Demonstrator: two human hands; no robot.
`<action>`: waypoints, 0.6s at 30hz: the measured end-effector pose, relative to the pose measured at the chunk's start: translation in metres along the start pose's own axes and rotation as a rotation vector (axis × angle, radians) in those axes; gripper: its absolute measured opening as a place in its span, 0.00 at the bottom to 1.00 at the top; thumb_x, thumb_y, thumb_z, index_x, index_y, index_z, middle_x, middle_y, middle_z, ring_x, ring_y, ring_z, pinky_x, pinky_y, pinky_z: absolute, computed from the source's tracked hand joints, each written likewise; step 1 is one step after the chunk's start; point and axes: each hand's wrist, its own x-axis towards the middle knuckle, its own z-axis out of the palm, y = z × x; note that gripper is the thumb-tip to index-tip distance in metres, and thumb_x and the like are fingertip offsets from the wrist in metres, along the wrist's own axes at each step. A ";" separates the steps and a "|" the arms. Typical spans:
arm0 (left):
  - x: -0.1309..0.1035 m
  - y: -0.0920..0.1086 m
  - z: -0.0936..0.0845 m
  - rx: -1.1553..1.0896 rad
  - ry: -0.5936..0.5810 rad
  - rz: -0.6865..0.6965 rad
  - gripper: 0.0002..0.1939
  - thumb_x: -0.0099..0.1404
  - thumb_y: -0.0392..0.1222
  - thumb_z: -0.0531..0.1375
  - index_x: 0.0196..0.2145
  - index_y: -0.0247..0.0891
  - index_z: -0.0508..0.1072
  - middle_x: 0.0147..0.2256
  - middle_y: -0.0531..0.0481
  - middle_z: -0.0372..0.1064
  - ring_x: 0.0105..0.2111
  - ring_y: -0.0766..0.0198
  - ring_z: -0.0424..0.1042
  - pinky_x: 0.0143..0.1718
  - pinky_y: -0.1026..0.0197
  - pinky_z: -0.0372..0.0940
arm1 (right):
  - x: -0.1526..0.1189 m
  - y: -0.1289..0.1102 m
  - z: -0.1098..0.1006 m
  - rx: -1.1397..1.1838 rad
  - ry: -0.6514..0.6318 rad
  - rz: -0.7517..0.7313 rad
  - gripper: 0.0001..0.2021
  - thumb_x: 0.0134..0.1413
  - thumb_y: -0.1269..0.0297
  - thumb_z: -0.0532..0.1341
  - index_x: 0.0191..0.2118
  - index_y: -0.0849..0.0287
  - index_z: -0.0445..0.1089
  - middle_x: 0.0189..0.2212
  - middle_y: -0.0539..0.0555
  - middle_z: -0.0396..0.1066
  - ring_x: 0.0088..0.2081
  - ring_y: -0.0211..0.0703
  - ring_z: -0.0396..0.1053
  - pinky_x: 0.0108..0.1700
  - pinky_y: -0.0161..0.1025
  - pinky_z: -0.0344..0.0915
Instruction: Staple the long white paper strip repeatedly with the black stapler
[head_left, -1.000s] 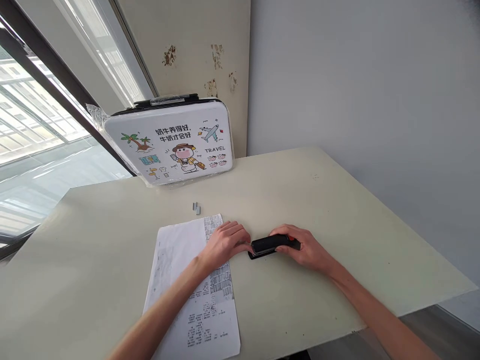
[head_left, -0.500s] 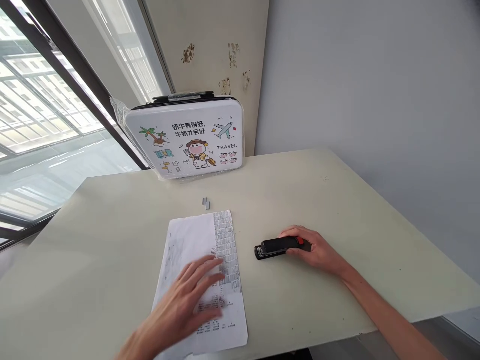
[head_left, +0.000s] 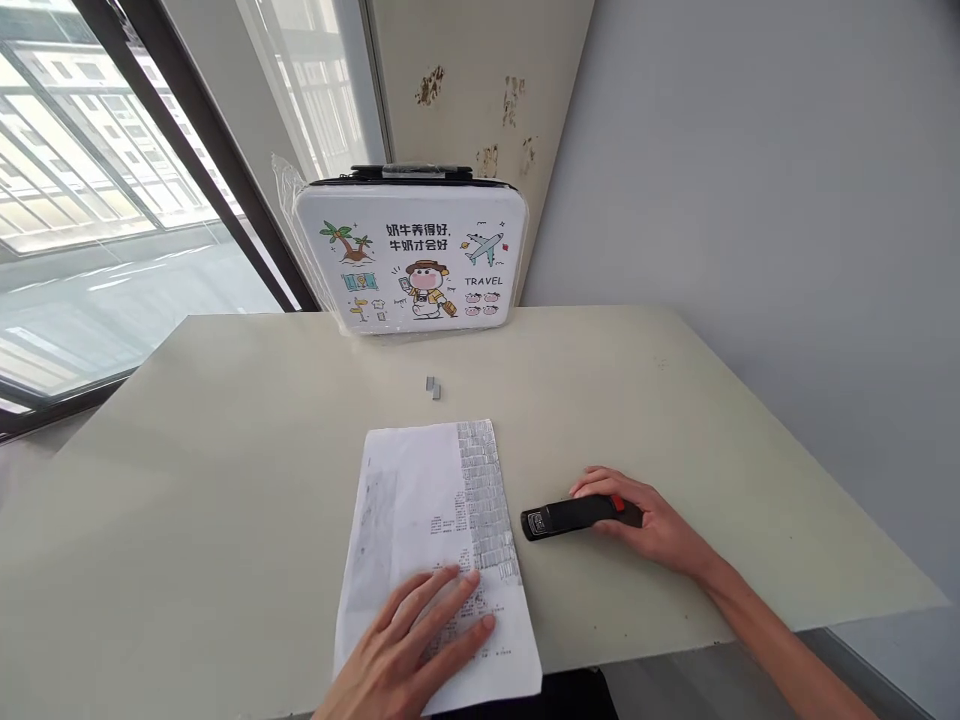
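A white printed paper (head_left: pixel 412 500) lies on the table, its right strip covered with dense rows of silvery staples. My left hand (head_left: pixel 420 640) rests spread and flat on the lower part of the paper. To the right of the paper, my right hand (head_left: pixel 645 520) is wrapped round the rear of a black stapler (head_left: pixel 562 517) with a red mark. The stapler's front end points left, close beside the paper's right edge and apart from it.
Two small grey staple strips (head_left: pixel 433 388) lie beyond the paper. A white cartoon-printed case (head_left: pixel 420 260) in clear plastic stands at the table's (head_left: pixel 225 480) back edge. A window is at the left, a grey wall at the right.
The view has shifted. My left hand has moved down the paper and lies flat on it, uncovering more of the stapled strip. The stapler, still in my right hand, has its top tilted more into view.
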 end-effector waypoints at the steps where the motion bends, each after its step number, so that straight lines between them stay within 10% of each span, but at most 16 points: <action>1: 0.004 0.001 0.004 -0.002 0.018 -0.001 0.49 0.57 0.20 0.50 0.74 0.46 0.55 0.74 0.51 0.50 0.72 0.48 0.54 0.67 0.42 0.63 | 0.000 -0.001 0.000 -0.005 0.005 0.012 0.12 0.65 0.52 0.66 0.51 0.45 0.76 0.52 0.54 0.77 0.60 0.55 0.68 0.62 0.52 0.65; 11: 0.036 0.008 0.021 -0.029 -0.068 -0.013 0.45 0.62 0.20 0.54 0.73 0.47 0.56 0.76 0.46 0.40 0.74 0.44 0.44 0.71 0.37 0.55 | 0.005 -0.018 -0.011 -0.053 -0.097 0.052 0.16 0.64 0.46 0.65 0.50 0.48 0.76 0.53 0.55 0.76 0.58 0.54 0.71 0.61 0.50 0.66; 16: 0.051 -0.003 0.018 -0.119 -0.074 0.010 0.44 0.67 0.66 0.63 0.73 0.48 0.57 0.76 0.42 0.38 0.74 0.36 0.42 0.70 0.32 0.53 | 0.021 -0.046 -0.015 -0.150 -0.077 0.186 0.25 0.71 0.39 0.51 0.56 0.48 0.74 0.56 0.56 0.75 0.56 0.56 0.73 0.59 0.52 0.69; 18: 0.058 -0.011 0.017 -0.135 -0.058 0.030 0.44 0.68 0.70 0.60 0.73 0.48 0.57 0.76 0.42 0.39 0.74 0.35 0.41 0.70 0.31 0.51 | 0.030 -0.059 -0.005 -0.211 -0.002 0.214 0.26 0.73 0.40 0.46 0.59 0.47 0.72 0.57 0.56 0.75 0.55 0.55 0.73 0.57 0.52 0.71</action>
